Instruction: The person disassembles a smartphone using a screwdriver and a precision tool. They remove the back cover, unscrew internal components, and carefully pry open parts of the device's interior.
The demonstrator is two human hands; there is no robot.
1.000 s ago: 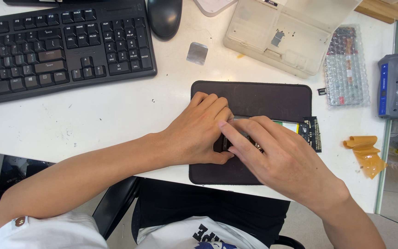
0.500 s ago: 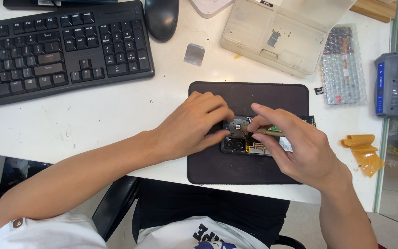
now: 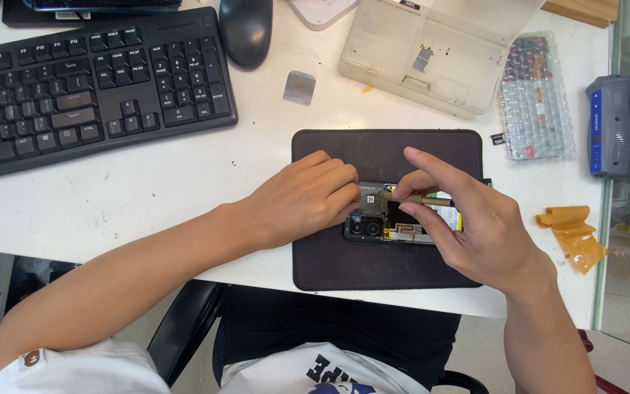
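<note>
Left hand (image 3: 308, 197) curls on the opened phone (image 3: 395, 219); right hand (image 3: 475, 219) pinches a thin tool (image 3: 413, 198) over it, hiding its right half. Dark mat (image 3: 329, 263) underneath; keyboard (image 3: 89, 80) far left, plastic case (image 3: 424, 58) far.

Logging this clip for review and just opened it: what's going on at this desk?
A person seated at a white desk is working on an opened smartphone that lies on a dark mat, its back cover off and camera module and circuitry exposed. The left hand steadies the phone's camera end. The right hand pinches a thin tool with its tip on the internals near the top. A black keyboard, mouse, clear plastic parts box and bubble-wrapped part lie nearby.
</note>
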